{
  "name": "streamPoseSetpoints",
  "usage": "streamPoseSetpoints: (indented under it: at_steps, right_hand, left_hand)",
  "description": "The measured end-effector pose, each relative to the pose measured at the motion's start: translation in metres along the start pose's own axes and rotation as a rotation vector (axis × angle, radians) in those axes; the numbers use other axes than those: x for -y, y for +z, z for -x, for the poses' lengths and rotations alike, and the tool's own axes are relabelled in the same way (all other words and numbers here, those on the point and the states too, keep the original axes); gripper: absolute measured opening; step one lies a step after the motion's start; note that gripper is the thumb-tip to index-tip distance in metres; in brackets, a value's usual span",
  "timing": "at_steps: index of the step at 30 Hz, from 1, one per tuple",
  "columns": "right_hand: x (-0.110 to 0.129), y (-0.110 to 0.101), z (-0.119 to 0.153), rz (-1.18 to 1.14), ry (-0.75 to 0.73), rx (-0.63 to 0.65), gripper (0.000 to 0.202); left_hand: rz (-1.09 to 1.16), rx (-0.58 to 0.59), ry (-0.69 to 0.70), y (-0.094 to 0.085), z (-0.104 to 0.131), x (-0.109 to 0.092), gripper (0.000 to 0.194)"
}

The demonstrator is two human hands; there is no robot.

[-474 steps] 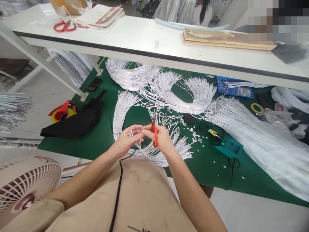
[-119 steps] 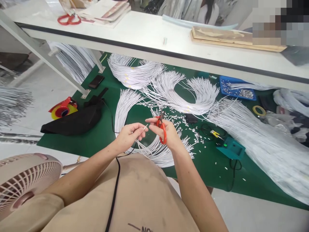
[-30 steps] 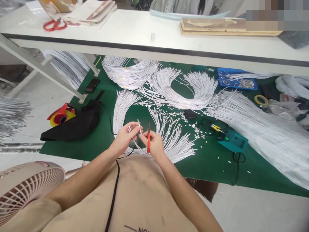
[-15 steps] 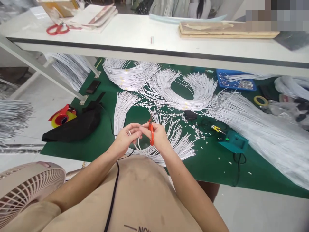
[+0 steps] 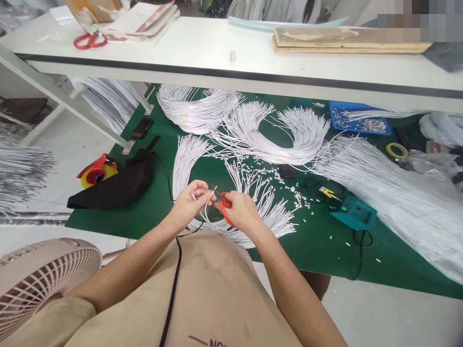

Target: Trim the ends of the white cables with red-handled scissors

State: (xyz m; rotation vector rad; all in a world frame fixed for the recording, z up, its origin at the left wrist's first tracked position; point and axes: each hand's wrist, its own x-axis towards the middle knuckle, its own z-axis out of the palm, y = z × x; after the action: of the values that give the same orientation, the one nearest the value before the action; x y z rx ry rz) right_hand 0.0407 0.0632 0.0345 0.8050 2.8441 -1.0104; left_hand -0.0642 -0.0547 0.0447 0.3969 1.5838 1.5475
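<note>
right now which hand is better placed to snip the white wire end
Right. The right hand holds the orange snips, their tips close to the wire end that the left hand pinches.

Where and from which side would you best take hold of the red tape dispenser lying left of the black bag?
Probably by its red handle, from above. The tape dispenser lies flat on the floor beside the green mat, handle uppermost over the yellow roll, and the black bag crowds its right side.
</note>
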Motion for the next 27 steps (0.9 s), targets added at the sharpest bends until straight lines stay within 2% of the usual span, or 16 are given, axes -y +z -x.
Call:
streamPoseSetpoints:
  at_steps: [7, 12, 19, 22, 24, 27]
  right_hand:
    - [-0.001, 0.000, 0.002, 0.167, -0.030, -0.034, 0.024]
    - [0.005, 0.003, 0.003, 0.220, -0.052, -0.067, 0.026]
    - [0.010, 0.005, 0.008, 0.230, -0.028, -0.138, 0.017]
    - [0.005, 0.001, 0.006, 0.000, 0.018, -0.112, 0.021]
    - [0.001, -0.005, 0.001, -0.303, 0.031, -0.097, 0.021]
    - [0.000, -0.015, -0.006, -0.728, -0.056, -0.045, 0.022]
  left_hand:
    - [-0.012, 0.016, -0.013, -0.002, 0.000, -0.002, 0.025]
    - [-0.039, -0.075, 0.058, -0.002, 0.002, 0.000, 0.025]
    - [-0.108, -0.100, 0.013, -0.002, 0.001, -0.002, 0.024]
    - [-0.090, -0.081, 0.010, -0.002, 0.001, -0.003, 0.024]
    - [-0.057, -0.035, 0.007, -0.002, 0.002, -0.003, 0.024]
    - [-0.010, 0.072, -0.002, -0.003, 0.003, -0.003, 0.025]
